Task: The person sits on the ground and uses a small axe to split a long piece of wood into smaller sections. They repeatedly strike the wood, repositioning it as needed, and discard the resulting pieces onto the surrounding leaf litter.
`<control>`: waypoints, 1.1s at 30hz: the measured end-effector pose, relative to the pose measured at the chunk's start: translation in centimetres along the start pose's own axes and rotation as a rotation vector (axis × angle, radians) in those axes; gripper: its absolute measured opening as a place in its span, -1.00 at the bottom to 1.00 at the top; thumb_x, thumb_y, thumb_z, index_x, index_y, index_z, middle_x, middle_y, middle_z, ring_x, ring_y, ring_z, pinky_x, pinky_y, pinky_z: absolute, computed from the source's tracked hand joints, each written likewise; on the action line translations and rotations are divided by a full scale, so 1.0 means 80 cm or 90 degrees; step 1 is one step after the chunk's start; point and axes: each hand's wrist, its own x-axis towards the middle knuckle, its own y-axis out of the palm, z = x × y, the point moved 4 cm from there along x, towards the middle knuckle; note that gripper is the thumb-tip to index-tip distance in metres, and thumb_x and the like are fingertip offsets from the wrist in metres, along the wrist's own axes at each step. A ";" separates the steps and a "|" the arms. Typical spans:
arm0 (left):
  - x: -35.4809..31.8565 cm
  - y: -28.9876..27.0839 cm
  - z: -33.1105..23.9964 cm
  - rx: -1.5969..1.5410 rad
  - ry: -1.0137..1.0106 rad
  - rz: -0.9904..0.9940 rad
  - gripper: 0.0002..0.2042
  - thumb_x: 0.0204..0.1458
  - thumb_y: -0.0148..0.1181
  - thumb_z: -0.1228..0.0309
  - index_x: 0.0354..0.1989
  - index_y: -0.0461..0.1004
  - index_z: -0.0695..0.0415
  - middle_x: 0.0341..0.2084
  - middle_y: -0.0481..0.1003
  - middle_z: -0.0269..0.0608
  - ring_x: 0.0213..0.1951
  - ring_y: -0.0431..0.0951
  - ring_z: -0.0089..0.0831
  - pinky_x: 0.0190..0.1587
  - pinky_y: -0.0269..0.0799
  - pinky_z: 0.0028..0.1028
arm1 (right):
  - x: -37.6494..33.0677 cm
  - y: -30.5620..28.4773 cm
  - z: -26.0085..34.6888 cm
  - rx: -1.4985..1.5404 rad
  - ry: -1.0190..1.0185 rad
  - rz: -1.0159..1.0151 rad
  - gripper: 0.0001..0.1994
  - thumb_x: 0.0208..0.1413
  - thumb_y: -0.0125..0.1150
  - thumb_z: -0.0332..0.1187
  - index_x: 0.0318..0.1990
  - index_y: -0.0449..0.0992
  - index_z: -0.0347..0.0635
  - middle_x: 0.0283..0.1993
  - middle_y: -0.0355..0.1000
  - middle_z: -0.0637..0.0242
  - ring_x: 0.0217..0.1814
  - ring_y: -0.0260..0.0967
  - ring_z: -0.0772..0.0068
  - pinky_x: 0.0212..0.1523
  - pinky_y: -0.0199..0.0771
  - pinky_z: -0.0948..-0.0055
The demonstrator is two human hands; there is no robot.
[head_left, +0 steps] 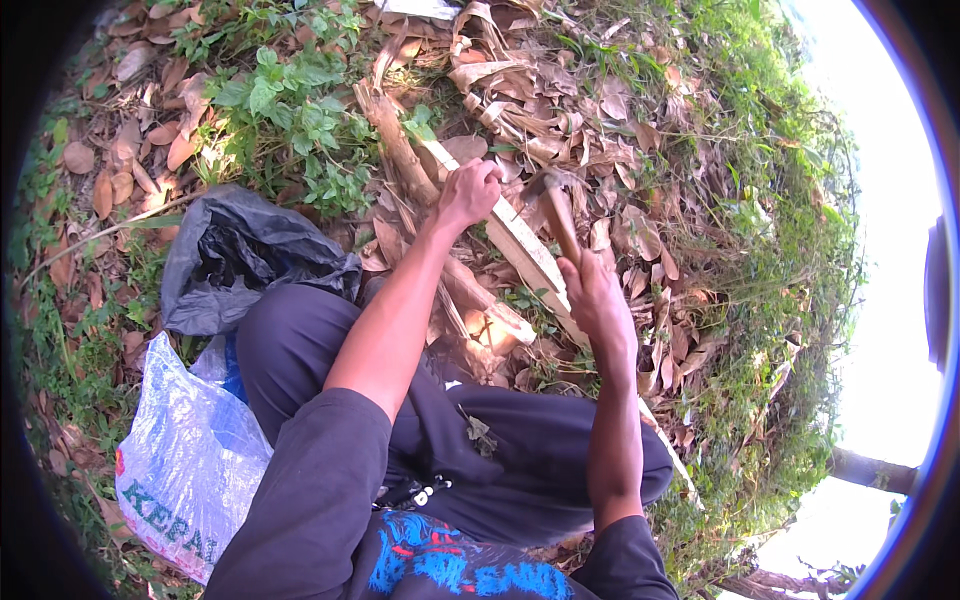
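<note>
My right hand [598, 292] is wrapped round the wooden handle of a hammer [562, 215], whose metal head is at the upper end, just right of a pale squared wooden strip [527, 252]. My left hand [470, 192] rests at the strip's upper part with its fingers curled closed; whatever they may pinch is hidden or too small to name. The strip slants from upper left to lower right. Left of it, and partly behind my left forearm, lies a rough branch [405, 150] with a cut piece of log [488, 305] at its lower end.
By my left knee sits a black plastic bag [215, 255] with its mouth open. A clear plastic sack [190, 460] with printing lies nearer. Dry brown leaves [625, 215], green plants [290, 110] and grass surround me. My legs are folded in front of me in dark trousers.
</note>
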 end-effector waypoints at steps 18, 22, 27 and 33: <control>-0.006 -0.001 -0.001 -0.020 0.011 -0.016 -0.76 0.09 -0.04 0.39 -0.23 0.56 0.18 -0.29 0.56 0.09 -0.22 0.58 -0.05 -0.10 0.48 -0.22 | -0.016 -0.008 0.012 0.025 0.038 0.014 -0.65 0.37 -0.06 -0.09 -0.18 0.29 -0.26 -0.45 0.43 -0.27 -0.33 0.39 -0.44 -0.35 0.31 -0.23; 0.000 -0.004 -0.001 -0.008 -0.017 0.017 -0.71 0.05 -0.07 0.37 -0.21 0.57 0.19 -0.22 0.56 0.16 -0.12 0.57 0.04 0.01 0.47 -0.14 | -0.022 -0.065 0.038 0.095 0.054 -0.063 -0.63 0.39 -0.06 -0.08 -0.24 0.33 -0.26 -0.54 0.40 -0.01 -0.53 0.37 -0.06 -0.46 0.29 0.01; -0.001 -0.004 -0.005 -0.024 -0.004 0.020 -0.71 0.05 -0.08 0.38 -0.21 0.57 0.21 -0.23 0.56 0.18 -0.14 0.57 0.04 0.00 0.48 -0.14 | -0.018 -0.076 0.053 0.162 0.060 -0.168 -0.66 0.41 -0.06 -0.12 -0.24 0.32 -0.27 -0.62 0.27 0.16 -0.62 0.27 0.27 -0.55 0.26 0.20; -0.002 -0.003 -0.004 -0.031 0.019 -0.016 -0.75 0.03 -0.02 0.41 -0.23 0.55 0.23 -0.32 0.55 0.09 -0.25 0.58 -0.06 -0.12 0.49 -0.22 | -0.017 -0.007 0.018 -0.035 0.007 -0.013 -0.64 0.39 -0.09 -0.06 -0.16 0.27 -0.24 -0.45 0.43 -0.29 -0.38 0.42 -0.38 -0.43 0.30 -0.19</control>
